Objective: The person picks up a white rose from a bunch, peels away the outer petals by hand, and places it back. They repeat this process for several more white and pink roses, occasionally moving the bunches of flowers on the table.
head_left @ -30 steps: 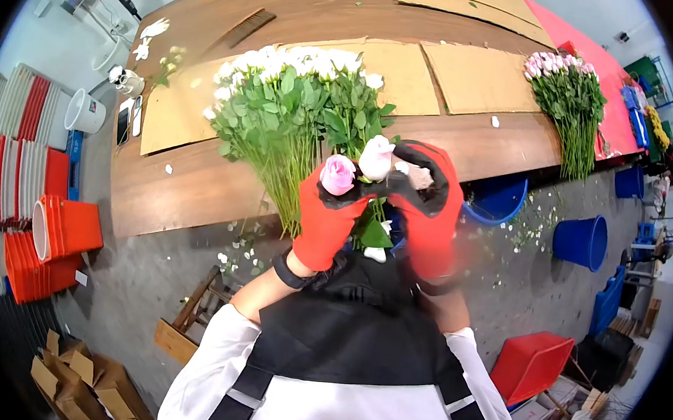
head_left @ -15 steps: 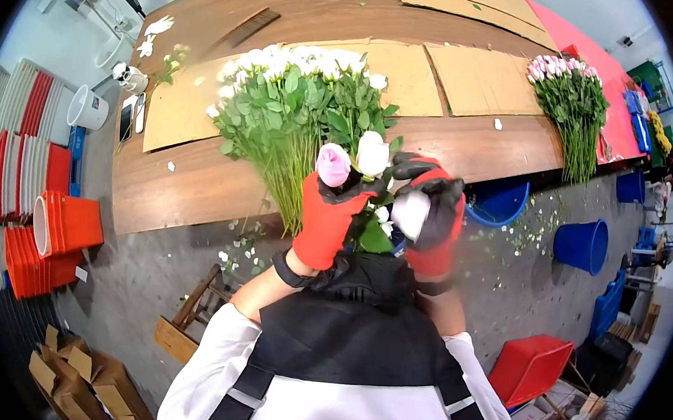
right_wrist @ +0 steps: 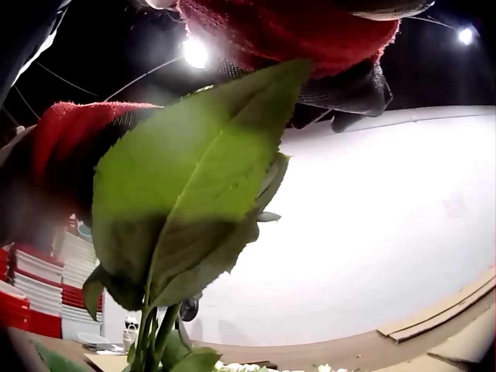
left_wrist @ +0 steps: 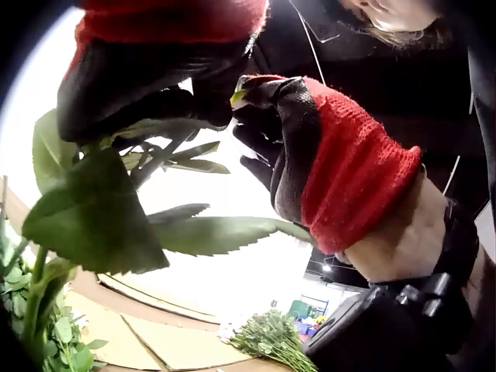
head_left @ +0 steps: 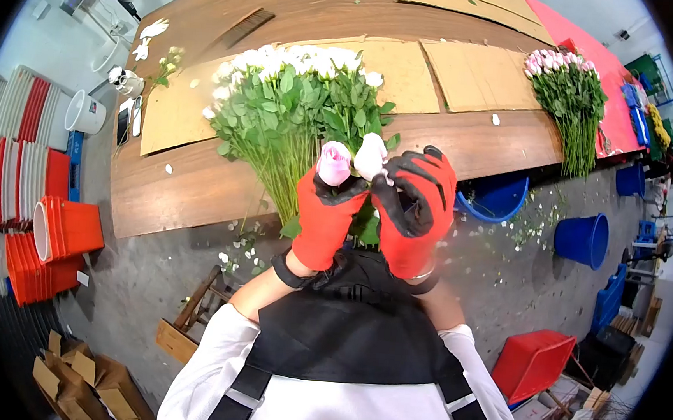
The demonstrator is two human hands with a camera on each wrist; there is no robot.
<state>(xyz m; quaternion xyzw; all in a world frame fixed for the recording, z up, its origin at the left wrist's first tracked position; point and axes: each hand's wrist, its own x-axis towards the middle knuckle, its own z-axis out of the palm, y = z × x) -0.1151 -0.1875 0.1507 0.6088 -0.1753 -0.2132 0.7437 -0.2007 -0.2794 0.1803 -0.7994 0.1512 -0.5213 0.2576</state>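
My left hand [head_left: 326, 217], in a red glove with black palm, grips the stems of two roses below their heads. One is a pink rose [head_left: 334, 163]; beside it stands a pale, nearly white rose [head_left: 371, 157]. Up against the pale rose, my right hand [head_left: 416, 208], gloved alike, pinches a petal at its outer side between thumb and fingertip, the other fingers curled. Large green leaves [left_wrist: 97, 217] hang from the stems under the hands in the left wrist view. A leaf [right_wrist: 198, 186] covers much of the right wrist view and hides part of the left hand.
White roses [head_left: 300, 63] lie in a big bunch on the wooden table [head_left: 173, 206], partly over cardboard [head_left: 478, 79]. A pink rose bunch [head_left: 567, 93] is at the right. Blue buckets [head_left: 581, 241] stand on the floor among fallen petals. Orange crates [head_left: 70, 226] are at the left.
My right hand has turned away from the roses with a loose pale petal, then come back without it to the pale rose. The left hand keeps its grip with little movement.
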